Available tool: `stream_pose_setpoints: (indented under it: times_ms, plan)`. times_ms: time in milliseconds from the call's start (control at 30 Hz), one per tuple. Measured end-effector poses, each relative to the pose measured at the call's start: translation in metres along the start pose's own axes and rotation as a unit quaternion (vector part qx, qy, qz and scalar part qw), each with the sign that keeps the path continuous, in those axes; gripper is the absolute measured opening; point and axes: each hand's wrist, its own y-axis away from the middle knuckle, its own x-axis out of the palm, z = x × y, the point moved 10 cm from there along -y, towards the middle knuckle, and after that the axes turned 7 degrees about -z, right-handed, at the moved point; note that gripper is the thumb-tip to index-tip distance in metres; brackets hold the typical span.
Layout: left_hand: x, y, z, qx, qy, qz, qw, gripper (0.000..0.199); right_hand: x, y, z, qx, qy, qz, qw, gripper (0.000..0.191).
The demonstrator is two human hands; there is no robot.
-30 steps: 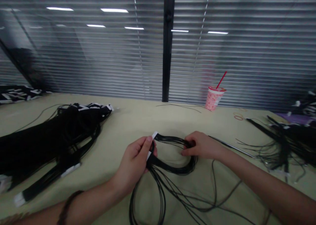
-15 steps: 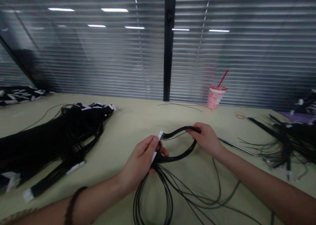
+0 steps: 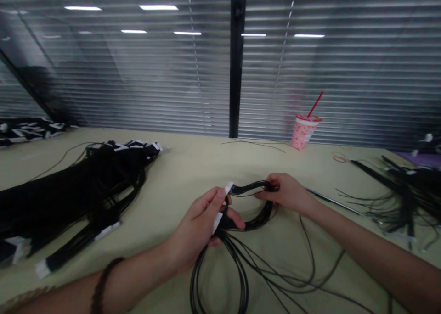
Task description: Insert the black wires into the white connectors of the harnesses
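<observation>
A bundle of thin black cables (image 3: 250, 187) is bent into a loop between my two hands, above the table. My left hand (image 3: 206, 220) is closed on its white connector strip (image 3: 217, 223), thumb on top, with some fingers behind the cables. At the right end of the loop, my right hand (image 3: 282, 192) pinches the cables where they bend. Below my left hand, more black cables (image 3: 245, 277) hang in a round coil and trail off to the right across the table.
A large pile of black cables with white connectors (image 3: 69, 190) lies on the table (image 3: 186, 162) at left. A pink cup (image 3: 303, 132) with a red straw stands at the back. Rubber bands (image 3: 339, 158), a thin metal rod (image 3: 334, 201) and loose cables (image 3: 403, 199) are at right.
My right hand has shifted slightly left and down along the loop, and the cables in it bend more tightly and spread apart. A finger of my left hand reaches farther under the loop.
</observation>
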Motion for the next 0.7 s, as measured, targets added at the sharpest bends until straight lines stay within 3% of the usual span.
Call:
stream_pose_setpoints:
  times_ms: [167,233,333,400,433,467,500,600,700]
  plan:
    - [-0.004,-0.003,0.001,0.006,0.001,-0.015,1.0,0.028,0.002,0.018,0.033,-0.072,0.049,0.147,0.985,0.047]
    - [-0.004,-0.004,0.001,0.001,0.0,-0.018,1.0,0.028,-0.007,0.024,0.044,-0.085,0.081,0.156,0.981,0.057]
    - [-0.003,-0.003,0.002,-0.007,0.006,-0.015,1.0,0.028,-0.031,0.029,0.072,-0.129,0.129,0.047,0.982,0.07]
    - [-0.002,-0.003,0.003,-0.007,0.01,-0.013,1.0,0.028,-0.043,0.04,0.099,-0.176,0.111,-0.049,0.977,0.055]
    - [-0.002,-0.004,0.003,-0.006,0.014,-0.013,1.0,0.027,-0.044,0.048,0.11,-0.194,0.087,-0.076,0.974,0.039]
    - [-0.002,-0.004,0.003,-0.004,0.019,-0.015,1.0,0.026,-0.04,0.056,0.119,-0.207,0.058,-0.079,0.973,0.02]
    - [-0.003,-0.005,0.004,-0.003,0.026,-0.019,0.999,0.026,-0.027,0.064,0.127,-0.223,0.026,-0.042,0.974,0.007]
    - [-0.006,-0.006,0.006,0.001,0.035,-0.03,0.999,0.025,0.009,0.082,0.136,-0.251,0.011,0.055,0.966,0.011]
    - [-0.005,-0.006,0.005,0.014,0.024,-0.019,0.999,0.028,0.025,0.085,0.129,-0.249,0.057,0.08,0.963,0.015]
